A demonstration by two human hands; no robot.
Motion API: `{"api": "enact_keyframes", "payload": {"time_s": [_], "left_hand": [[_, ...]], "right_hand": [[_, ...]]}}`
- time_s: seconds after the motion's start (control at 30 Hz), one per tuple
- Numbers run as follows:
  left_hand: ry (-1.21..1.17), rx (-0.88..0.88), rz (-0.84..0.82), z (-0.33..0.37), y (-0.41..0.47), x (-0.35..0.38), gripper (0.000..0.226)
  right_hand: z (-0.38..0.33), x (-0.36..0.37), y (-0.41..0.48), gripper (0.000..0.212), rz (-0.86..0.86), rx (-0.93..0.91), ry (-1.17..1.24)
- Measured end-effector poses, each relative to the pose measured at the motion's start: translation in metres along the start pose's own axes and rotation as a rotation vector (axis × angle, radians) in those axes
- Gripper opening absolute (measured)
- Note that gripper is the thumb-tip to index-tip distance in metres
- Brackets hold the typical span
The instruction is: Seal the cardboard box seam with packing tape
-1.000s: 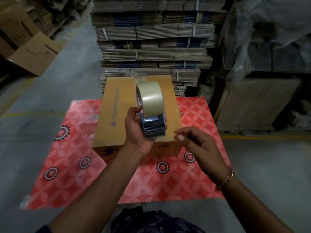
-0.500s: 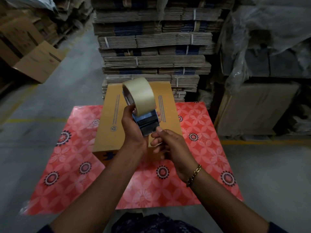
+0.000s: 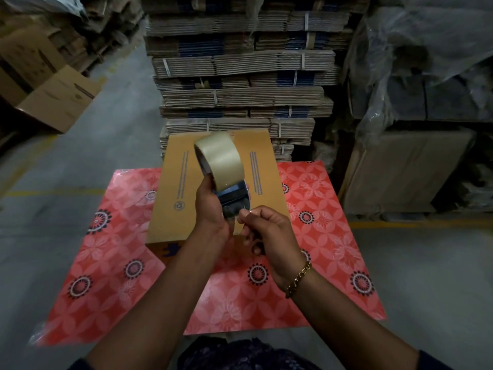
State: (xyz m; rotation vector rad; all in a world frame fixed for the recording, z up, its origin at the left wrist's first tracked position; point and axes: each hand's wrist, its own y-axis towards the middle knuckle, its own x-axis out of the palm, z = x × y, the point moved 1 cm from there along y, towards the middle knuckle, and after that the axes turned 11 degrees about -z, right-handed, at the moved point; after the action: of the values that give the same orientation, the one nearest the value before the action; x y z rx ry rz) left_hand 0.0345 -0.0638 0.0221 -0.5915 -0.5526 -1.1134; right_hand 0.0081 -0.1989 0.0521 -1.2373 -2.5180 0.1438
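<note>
Above the cardboard box [image 3: 184,209] on the red floral mat [image 3: 320,236], left hand [image 3: 210,209] grips the tape dispenser [image 3: 226,177]; right hand [image 3: 269,231] pinches the tape end; box print unreadable.

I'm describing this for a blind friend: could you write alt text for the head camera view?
A person's left hand holds a tape dispenser with a roll of tan packing tape above a closed cardboard box, while the right hand pinches at the dispenser's lower end. The box sits on a red flower-patterned sheet, with stacks of flattened cardboard behind.
</note>
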Motion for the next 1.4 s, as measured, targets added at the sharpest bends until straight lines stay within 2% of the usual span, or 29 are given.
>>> {"api": "enact_keyframes", "payload": {"time_s": [0.23, 0.37, 0.43, 0.53, 0.63, 0.7, 0.93, 1.0, 1.03, 1.1, 1.13, 1.2, 1.27, 1.33, 1.4], "left_hand": [[-0.048, -0.082, 0.008, -0.019, 0.009, -0.006, 0.048], [-0.117, -0.113, 0.055, -0.015, 0.022, -0.02, 0.037], [-0.03, -0.196, 0.023, -0.018, 0.022, -0.021, 0.033], [0.217, -0.356, 0.133, -0.036, 0.027, -0.033, 0.038], [0.335, -0.408, 0.189, -0.048, 0.038, -0.04, 0.028], [0.441, -0.381, 0.168, -0.051, 0.047, -0.041, 0.014], [0.834, -0.253, 0.155, -0.06, 0.07, -0.054, 0.014], [1.079, -0.221, 0.109, -0.062, 0.071, -0.057, 0.021], [1.274, -0.184, 0.103, -0.061, 0.072, -0.059, 0.026], [1.66, -0.112, 0.152, -0.057, 0.079, -0.067, 0.038], [1.724, -0.098, 0.176, -0.053, 0.081, -0.073, 0.045], [1.698, -0.061, 0.178, -0.048, 0.08, -0.082, 0.05], [1.636, 0.094, 0.103, -0.05, 0.062, -0.084, 0.037], [1.624, 0.26, -0.035, -0.059, 0.027, -0.081, 0.033], [1.661, 0.34, -0.191, -0.068, -0.009, -0.078, 0.038]], "right_hand": [[0.014, -0.013, -0.014, 0.021, 0.045, 0.047, 0.017], [0.033, -0.02, -0.036, 0.016, 0.019, 0.084, 0.013], [0.042, -0.025, -0.037, 0.016, 0.034, 0.094, -0.003], [0.051, -0.034, -0.034, 0.018, 0.064, 0.132, -0.045], [0.063, -0.046, -0.032, 0.018, 0.107, 0.197, -0.025], [0.07, -0.052, -0.031, 0.015, 0.15, 0.243, 0.002], [0.084, -0.062, -0.015, 0.019, 0.262, 0.332, 0.124], [0.086, -0.062, -0.012, 0.018, 0.268, 0.34, 0.129], [0.088, -0.063, -0.01, 0.018, 0.272, 0.342, 0.13], [0.089, -0.062, -0.008, 0.019, 0.275, 0.343, 0.136], [0.09, -0.061, -0.006, 0.019, 0.273, 0.342, 0.137], [0.091, -0.06, -0.004, 0.019, 0.266, 0.342, 0.133], [0.092, -0.06, -0.004, 0.02, 0.258, 0.343, 0.127], [0.094, -0.061, -0.004, 0.021, 0.253, 0.343, 0.124], [0.095, -0.062, -0.004, 0.021, 0.257, 0.349, 0.122]]}}
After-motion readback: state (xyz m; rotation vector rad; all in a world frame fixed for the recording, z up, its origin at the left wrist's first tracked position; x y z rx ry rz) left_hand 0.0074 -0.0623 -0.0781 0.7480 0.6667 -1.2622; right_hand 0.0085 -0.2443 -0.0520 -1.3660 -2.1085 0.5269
